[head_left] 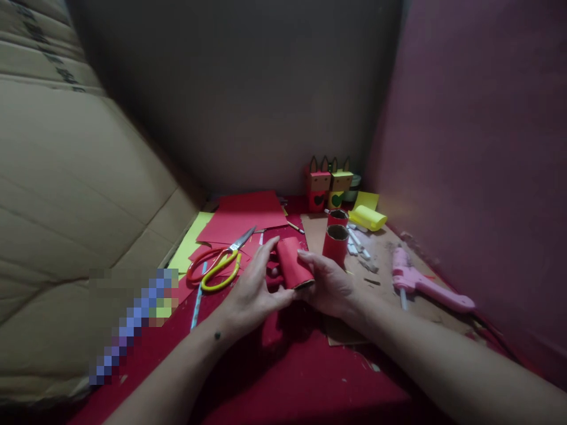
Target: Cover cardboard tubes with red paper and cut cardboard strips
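Observation:
Between my two hands is a red paper-covered cardboard tube (293,264), tilted, its lower end showing a brown cardboard rim. My left hand (254,289) grips it from the left, with a finger at the top and the thumb at the lower end. From the right, my right hand (330,283) holds it, thumb on the red surface and the other fingers hidden behind. Just beyond my right hand, two more red tubes stand upright; the nearer tube (335,247) is open at the top. Scissors (221,265) with one red and one yellow handle lie left of my left hand.
A pink glue gun (425,286) lies on a cardboard sheet (376,301) at right, near white sticks (354,243) and rolled yellow paper (370,217). Two animal-faced figures (330,183) stand behind. Red paper (245,213) lies back left. A cardboard panel (80,189) borders the left; walls enclose back and right.

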Tool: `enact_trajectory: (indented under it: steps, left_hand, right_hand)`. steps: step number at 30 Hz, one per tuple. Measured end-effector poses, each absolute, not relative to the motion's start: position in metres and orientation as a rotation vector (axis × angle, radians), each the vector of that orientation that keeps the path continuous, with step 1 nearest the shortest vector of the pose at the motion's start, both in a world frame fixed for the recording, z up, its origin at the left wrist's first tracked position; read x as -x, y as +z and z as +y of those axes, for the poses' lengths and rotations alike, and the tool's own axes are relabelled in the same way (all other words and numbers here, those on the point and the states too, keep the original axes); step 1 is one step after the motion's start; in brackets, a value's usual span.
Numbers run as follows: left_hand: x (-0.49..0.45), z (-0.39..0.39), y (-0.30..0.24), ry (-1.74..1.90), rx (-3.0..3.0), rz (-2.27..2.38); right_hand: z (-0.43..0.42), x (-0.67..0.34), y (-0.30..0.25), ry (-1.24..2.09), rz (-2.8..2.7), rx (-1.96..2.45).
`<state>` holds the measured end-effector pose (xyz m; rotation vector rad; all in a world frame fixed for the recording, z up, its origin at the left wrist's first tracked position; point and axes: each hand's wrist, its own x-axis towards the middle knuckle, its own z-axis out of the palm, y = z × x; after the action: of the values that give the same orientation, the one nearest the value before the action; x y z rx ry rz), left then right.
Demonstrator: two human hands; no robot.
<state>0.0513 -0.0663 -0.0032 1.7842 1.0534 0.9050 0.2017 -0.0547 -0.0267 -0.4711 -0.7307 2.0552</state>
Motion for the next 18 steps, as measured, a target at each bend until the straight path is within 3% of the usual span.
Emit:
enact_trajectory:
  steps: [8, 18]
  left_hand:
    - [-0.043, -0.069, 0.003, 0.741, -1.707, 0.811]
    - [-0.035, -0.067, 0.014, 0.742, -1.616, 0.765]
  right_hand:
    - [-0.058, -0.2, -0.023, 1.934, -0.786, 0.479]
    - [-0.065, -0.199, -0.023, 1.499, -1.236, 0.562]
